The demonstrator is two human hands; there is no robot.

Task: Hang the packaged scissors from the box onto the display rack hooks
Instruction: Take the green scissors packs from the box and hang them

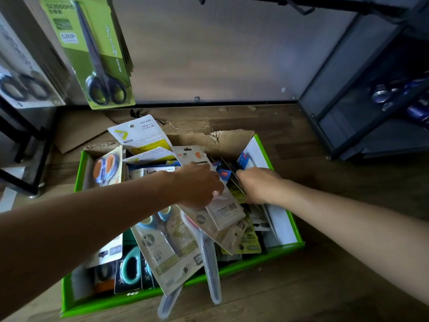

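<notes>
Reaching in on the head view, both hands are down in the box (111,302), a green-rimmed carton sitting on the wood-plank floor (313,289) and heaped with packaged scissors. The left hand (197,184) has its fingers curled round a beige scissors pack (226,211), gripping it right in the middle of the heap. The right hand (258,185) is just beside it, fingers dug in among blue and dark cards. They're hidden, so I cannot tell whether they grip anything. Behind the box, a torn cardboard flap (79,135) lies flat on the floor. A grey panel (209,54) backs the display rack. A green scissors pack (92,54) hangs at upper left, and black hooks (299,9) jut out at the top. A dark metal shelf unit (343,108) stands at right.
</notes>
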